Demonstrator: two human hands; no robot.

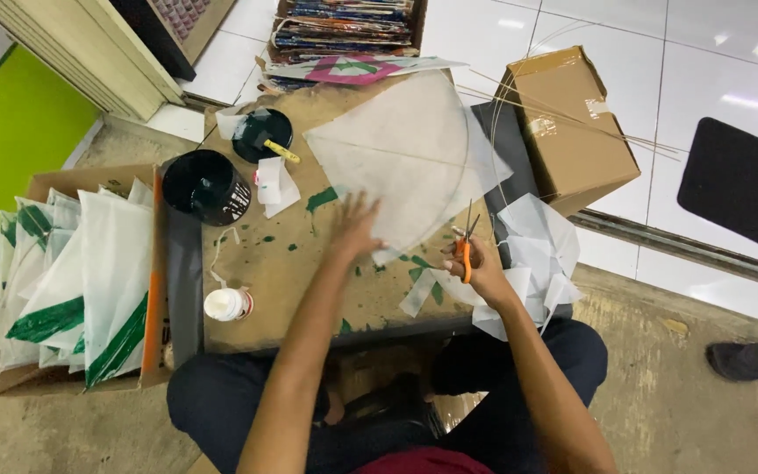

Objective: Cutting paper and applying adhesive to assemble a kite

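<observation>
Head view: the left hand (354, 230) lies flat, fingers spread, pressing the near corner of a white kite sheet (401, 158) onto the brown cardboard worktop (282, 263). It grips nothing; the open palm only pins the paper. The right hand (482, 268) has its grip closed through the orange handles of the scissors (466, 241), blades pointing up along the sheet's curved right edge, just beside a thin stick (563, 114) that runs off over the cardboard box (572, 132).

To do this well, I judge the flat hand should stay close to the blades so the thin paper cannot lift or buckle, and the cut should follow the curve in short bites.

Paper scraps (537, 254) lie right of the scissors; a glue bottle (225, 304) and black pots (206, 186) stand left, well apart.
</observation>
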